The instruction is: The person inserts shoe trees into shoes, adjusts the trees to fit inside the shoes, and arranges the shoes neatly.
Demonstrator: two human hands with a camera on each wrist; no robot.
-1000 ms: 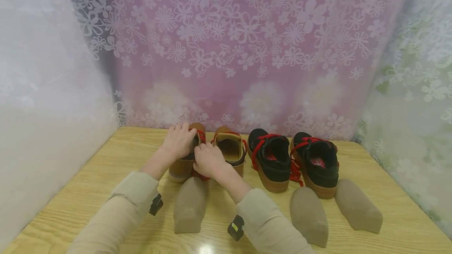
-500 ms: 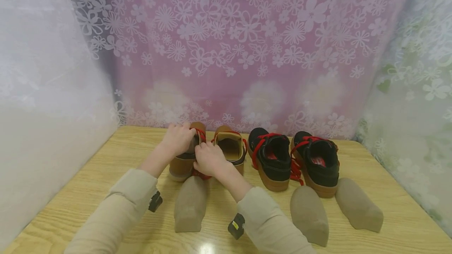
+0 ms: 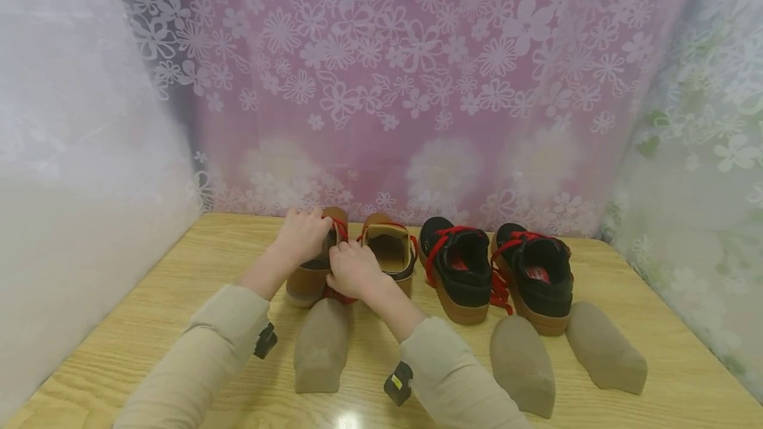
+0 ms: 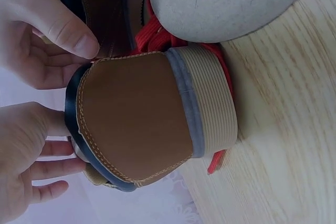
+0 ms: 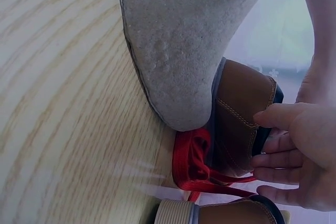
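A brown shoe with red laces [image 3: 308, 283] stands at the left of the row, its heel towards me. My left hand [image 3: 300, 238] grips the left side of its opening; the left wrist view shows several fingers outside the collar. On the right side, my right hand [image 3: 356, 270] pinches the dark collar, its thumb on the outer leather in the right wrist view. Part of the opening is hidden by the hands, and a greyish surface shows inside. Just in front lies a grey-brown shoe-shaped insert [image 3: 322, 349]. The matching brown shoe [image 3: 390, 250] stands to the right.
Two black shoes with red laces, one [image 3: 459, 270] beside the other [image 3: 536, 277], stand further right. Two more inserts, a nearer one [image 3: 523, 366] and a far-right one [image 3: 605, 349], lie before them on the wooden table [image 3: 149, 296]. A pink flowered curtain [image 3: 387, 85] hangs behind.
My left hand has shifted only very slightly at the brown shoe's opening. The right hand, the shoes and the inserts keep their places.
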